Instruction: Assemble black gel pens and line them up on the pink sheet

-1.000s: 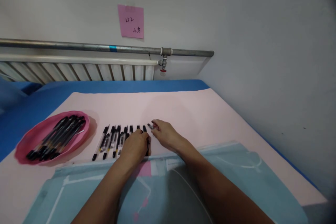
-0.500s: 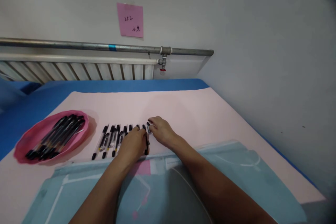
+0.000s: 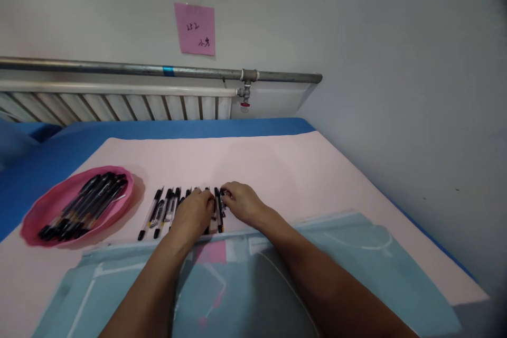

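Observation:
Clear-barrelled pens with black ends lie side by side on the pink table top. At the left end of the row is one pen, with a small clear-and-black piece to its right. My left hand is closed over the row's right part, its fingertips down among the pens; what they grip is hidden. Just right of those fingertips lies another pen. My right hand pinches a small clear-and-black piece beside that pen; its exact kind is too small to make out.
A pink oval basket holding several black-capped pens stands at the left. Light blue cloth covers the table's near side. Behind are a radiator and a metal pipe; a wall rises at the right.
My left hand has moved left, off the rightmost long pen, which now shows more fully. My right hand has shifted slightly down and left, bringing the small piece close against that pen.

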Demonstrator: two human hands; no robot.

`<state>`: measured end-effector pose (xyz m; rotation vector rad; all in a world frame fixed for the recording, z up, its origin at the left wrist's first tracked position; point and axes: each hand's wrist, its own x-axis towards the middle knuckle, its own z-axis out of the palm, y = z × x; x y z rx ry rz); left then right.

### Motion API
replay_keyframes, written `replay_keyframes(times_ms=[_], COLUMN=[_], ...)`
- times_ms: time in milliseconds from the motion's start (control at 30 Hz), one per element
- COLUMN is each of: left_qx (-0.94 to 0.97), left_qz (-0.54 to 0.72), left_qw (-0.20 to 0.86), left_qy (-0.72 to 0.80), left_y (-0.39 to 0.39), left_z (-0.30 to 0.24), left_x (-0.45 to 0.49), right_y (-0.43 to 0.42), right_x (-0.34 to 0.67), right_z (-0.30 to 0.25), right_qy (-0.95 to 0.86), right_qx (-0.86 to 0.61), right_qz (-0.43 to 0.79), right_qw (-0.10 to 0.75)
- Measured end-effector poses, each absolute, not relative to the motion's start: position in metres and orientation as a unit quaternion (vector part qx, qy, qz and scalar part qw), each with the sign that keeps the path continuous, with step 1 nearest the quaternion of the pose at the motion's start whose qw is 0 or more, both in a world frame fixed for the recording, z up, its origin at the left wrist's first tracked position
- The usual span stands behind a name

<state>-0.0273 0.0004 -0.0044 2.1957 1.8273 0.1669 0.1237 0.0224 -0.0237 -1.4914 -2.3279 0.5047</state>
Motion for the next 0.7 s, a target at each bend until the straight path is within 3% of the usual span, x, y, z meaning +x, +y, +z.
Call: replay_keyframes(times_ms=[367,500,700], left_qx=[0.711,0.619,0.488], left_qz=[0.114,0.156,0.152], left_qw=[0.135,0.063,-0.008], left_qy=[0.68,0.767,0.86], left_y=[0.011,0.019,0.016], left_z=[0.005,0.014,0.02], left_x=[-0.058,-0.102,-0.166], right_y=[0.019,0.026,0.027], right_x=[0.122,0.126,0.13], right_z=[-0.019,-0.02,-0.016], right_qy=[-0.802,-0.758,-0.739], right_qx=[-0.529,-0.55,-0.56], right_qz=[0.207,0.247,0.267], right_qw=[0.183,0.248,0.262])
